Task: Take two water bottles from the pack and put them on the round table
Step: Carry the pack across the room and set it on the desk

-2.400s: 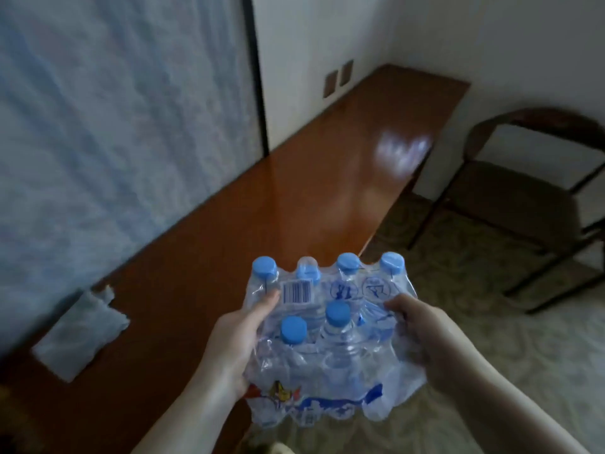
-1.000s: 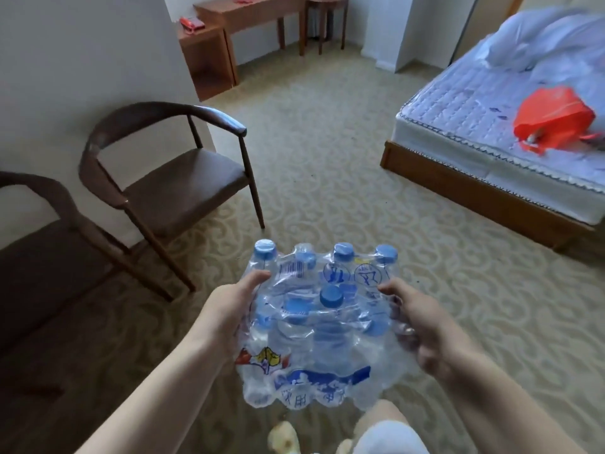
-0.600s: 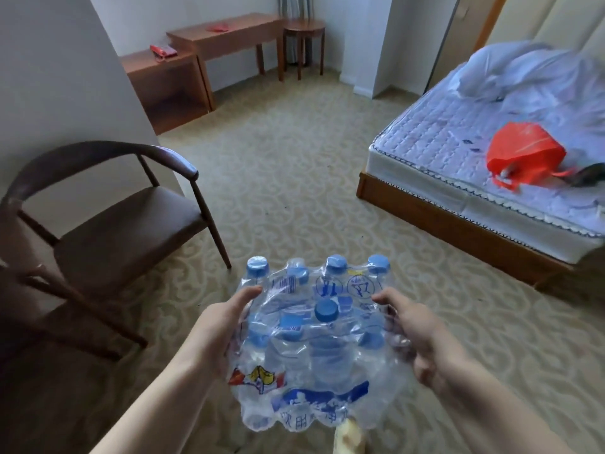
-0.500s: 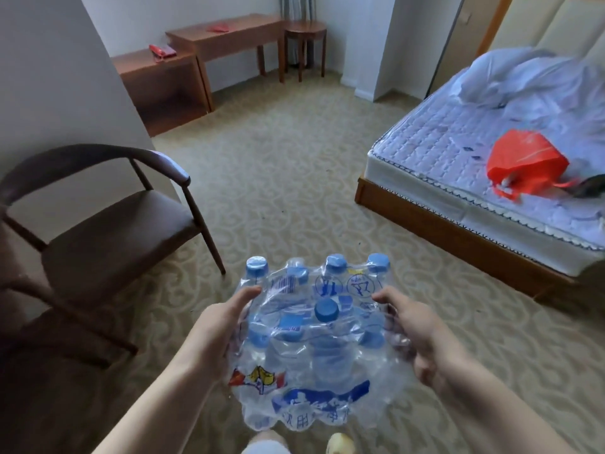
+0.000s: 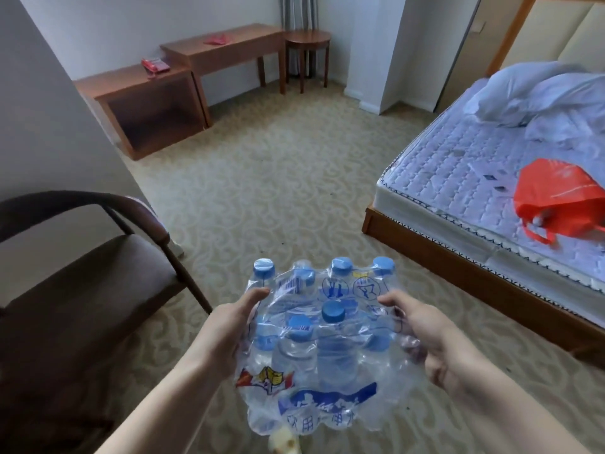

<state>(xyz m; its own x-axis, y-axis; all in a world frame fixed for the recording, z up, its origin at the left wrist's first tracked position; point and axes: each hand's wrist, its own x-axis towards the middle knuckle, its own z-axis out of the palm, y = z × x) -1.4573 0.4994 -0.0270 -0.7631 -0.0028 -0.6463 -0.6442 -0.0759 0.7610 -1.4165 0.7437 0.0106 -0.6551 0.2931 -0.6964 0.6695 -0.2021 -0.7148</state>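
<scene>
I carry a shrink-wrapped pack of water bottles [image 5: 322, 348] with blue caps in front of me, above the carpet. My left hand [image 5: 226, 335] grips its left side, thumb on top of the plastic. My right hand [image 5: 422, 339] grips its right side the same way. One bottle's cap [image 5: 333, 312] pokes up free through the torn wrap in the middle. The small round wooden table [image 5: 307, 39] stands far off at the back wall, beside the curtain.
A dark wooden armchair [image 5: 82, 276] is close on my left. A bed [image 5: 491, 178] with a red plastic bag [image 5: 559, 199] fills the right. A desk [image 5: 226, 47] and a low cabinet [image 5: 137, 93] line the back wall. Patterned carpet lies between.
The view has swung from the long wooden counter round to the room and moved forward. The chair slid left and the back wall furniture and round table came into view. Both hands keep their hold.
</scene>
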